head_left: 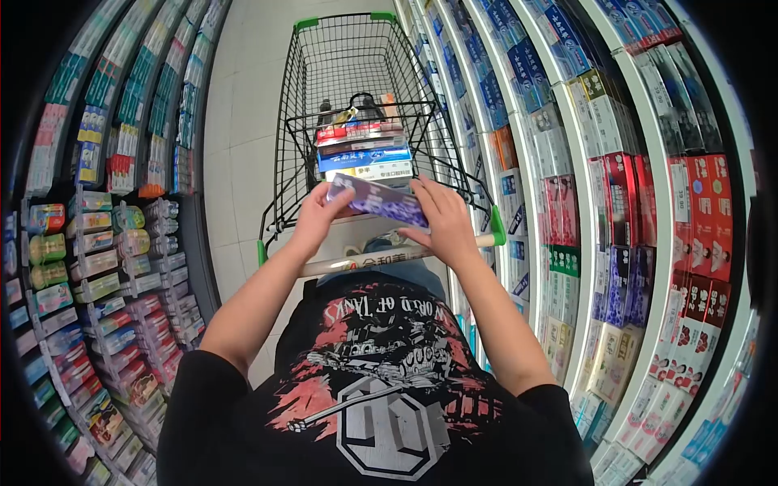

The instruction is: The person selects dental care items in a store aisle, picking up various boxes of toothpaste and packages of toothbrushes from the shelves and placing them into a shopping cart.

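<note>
Both my hands hold a long purple and white toothpaste box [382,202], slightly tilted, above the handle end of the shopping cart [301,95]. My left hand [319,212] grips the box's left end, thumb on top. Around the right end are the fingers of my right hand [446,214]. Just beyond the held box, a stack of toothpaste boxes [365,157] in blue, white and red sits in the cart's near section. The cart's pale handle bar [417,249] runs below my hands, in front of my body.
Shelves of boxed toothpaste [620,283] stand close on the right. On the left are racks of hanging toothbrush packs [97,267], with more boxes [121,105] farther along. A tiled floor [243,73] shows left of the cart. Dark-topped items [369,107] lie behind the stack.
</note>
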### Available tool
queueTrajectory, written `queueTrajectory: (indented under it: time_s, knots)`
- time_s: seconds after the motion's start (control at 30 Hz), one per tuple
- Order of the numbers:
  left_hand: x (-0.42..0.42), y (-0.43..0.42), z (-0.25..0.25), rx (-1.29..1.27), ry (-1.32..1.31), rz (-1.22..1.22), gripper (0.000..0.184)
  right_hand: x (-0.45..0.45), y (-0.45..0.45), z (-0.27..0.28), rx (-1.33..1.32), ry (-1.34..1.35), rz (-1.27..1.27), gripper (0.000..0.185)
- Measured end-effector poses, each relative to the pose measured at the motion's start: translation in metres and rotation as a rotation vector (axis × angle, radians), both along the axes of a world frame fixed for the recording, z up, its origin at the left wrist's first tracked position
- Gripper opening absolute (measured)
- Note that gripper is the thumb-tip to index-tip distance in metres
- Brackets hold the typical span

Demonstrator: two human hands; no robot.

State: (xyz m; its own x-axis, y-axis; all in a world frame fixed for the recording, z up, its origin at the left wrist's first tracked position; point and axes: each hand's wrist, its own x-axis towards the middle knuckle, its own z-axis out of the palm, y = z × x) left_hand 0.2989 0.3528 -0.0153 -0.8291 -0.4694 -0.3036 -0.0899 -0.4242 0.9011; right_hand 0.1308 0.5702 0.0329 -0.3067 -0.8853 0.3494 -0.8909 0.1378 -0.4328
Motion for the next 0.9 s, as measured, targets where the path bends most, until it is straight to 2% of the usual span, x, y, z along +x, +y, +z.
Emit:
queueTrajectory:
  time_s: [0.07, 0.1, 0.2, 0.23, 0.27, 0.33, 0.37, 0.4, 0.47, 0.5, 0.57, 0.6, 0.67, 0.77, 0.8, 0.9]
  knots:
    - [-0.01, -0.023, -0.017, 0.135, -0.183, 0.104, 0.034, -0.001, 0.012, -0.032, 0.158, -0.015, -0.192, 0.064]
    - [-0.016, -0.028, -0.023, 0.134, -0.206, 0.143, 0.035, 0.003, 0.02, -0.042, 0.191, -0.061, -0.215, 0.055]
    - [-0.035, -0.042, -0.045, 0.169, -0.238, 0.23, 0.037, 0.004, 0.02, -0.042, 0.072, -0.176, -0.295, 0.051]
    - [-0.041, -0.043, -0.045, 0.091, -0.322, 0.208, 0.041, 0.006, 0.021, -0.044, 0.11, -0.161, -0.304, 0.039]
    - [-0.045, -0.046, -0.048, -0.083, -0.42, 0.114, 0.05, 0.006, 0.021, -0.046, 0.103, -0.164, -0.325, 0.039]
    - [-0.052, -0.056, -0.047, -0.333, -0.773, -0.05, 0.064, 0.002, 0.025, -0.049, 0.273, -0.233, -0.23, 0.032]
    - [-0.05, -0.062, -0.04, -0.607, -0.854, -0.167, 0.074, 0.003, 0.025, -0.05, 0.208, -0.182, -0.254, 0.027]
    - [-0.048, -0.068, -0.054, -0.911, -0.978, -0.142, 0.078, 0.004, 0.025, -0.049, 0.207, -0.184, -0.286, 0.027]
    - [-0.054, -0.042, 0.018, -0.936, -1.08, -0.104, 0.07, 0.004, 0.027, -0.048, 0.302, -0.171, -0.262, 0.025]
    - [-0.053, -0.037, 0.014, -0.953, -1.065, -0.126, 0.07, 0.005, 0.027, -0.048, 0.275, -0.16, -0.276, 0.025]
    - [-0.048, -0.033, -0.007, -1.427, -0.725, -0.184, 0.068, 0.006, 0.027, -0.051, 0.316, -0.17, -0.304, 0.026]
    - [-0.047, -0.031, -0.018, -1.432, -0.708, -0.199, 0.068, 0.006, 0.027, -0.051, 0.359, -0.179, -0.305, 0.028]
    - [-0.049, -0.03, -0.038, -1.724, -0.327, -0.321, 0.066, 0.007, 0.025, -0.052, 0.393, -0.194, -0.285, 0.032]
    - [-0.049, -0.037, -0.057, -1.69, -0.29, -0.343, 0.067, 0.007, 0.024, -0.059, 0.508, -0.34, -0.364, 0.037]
    - [-0.049, -0.033, -0.052, -1.691, -0.258, -0.307, 0.063, 0.008, 0.027, -0.059, 0.436, -0.372, -0.358, 0.038]
    - [-0.048, -0.03, -0.062, -1.847, -0.297, -0.315, 0.071, 0.007, 0.028, -0.061, 0.461, -0.279, -0.295, 0.036]
